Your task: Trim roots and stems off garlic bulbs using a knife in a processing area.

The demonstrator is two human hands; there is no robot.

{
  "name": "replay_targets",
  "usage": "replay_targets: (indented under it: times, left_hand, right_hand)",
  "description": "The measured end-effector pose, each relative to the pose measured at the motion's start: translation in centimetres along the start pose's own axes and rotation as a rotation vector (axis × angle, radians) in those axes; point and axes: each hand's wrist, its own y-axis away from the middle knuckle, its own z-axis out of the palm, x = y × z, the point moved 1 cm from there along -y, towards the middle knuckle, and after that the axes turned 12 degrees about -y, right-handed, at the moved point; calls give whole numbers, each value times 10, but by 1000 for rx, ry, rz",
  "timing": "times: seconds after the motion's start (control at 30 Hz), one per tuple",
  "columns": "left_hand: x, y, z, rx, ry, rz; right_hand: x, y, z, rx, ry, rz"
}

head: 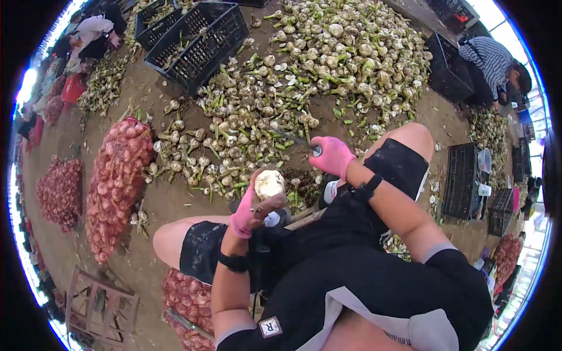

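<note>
My left hand (251, 209), in a pink glove with a soiled palm, holds a pale garlic bulb (269, 184) above my lap. My right hand (332, 157), also gloved in pink, grips the handle of a knife (317, 151). Its dark blade (287, 137) points up and left, over the loose garlic, apart from the held bulb. Just beyond both hands, garlic bulbs with cut green stems (237, 136) lie spread on the dirt floor.
A large garlic heap (351, 52) rises ahead. Black plastic crates (202, 44) stand at the upper left, another crate (459, 180) at right. Red mesh sacks of garlic (116, 188) and a metal frame (102, 307) are on my left. A person in stripes (491, 61) bends at upper right.
</note>
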Motion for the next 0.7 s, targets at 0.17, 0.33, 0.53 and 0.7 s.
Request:
replay_targets:
  times: [0.17, 0.33, 0.53, 0.7]
  left_hand:
    - [3, -3, -6, 49, -1108, 373]
    - [-7, -5, -4, -59, -892, 317]
    - [9, 6, -8, -142, -1001, 479]
    - [-11, -8, -29, -62, -995, 30]
  right_hand:
    - [-5, 10, 9, -114, -227, -123]
    - [-28, 16, 16, -173, -315, -274]
    - [-29, 12, 18, -176, -100, -315]
    - [58, -26, 48, -132, -599, 415]
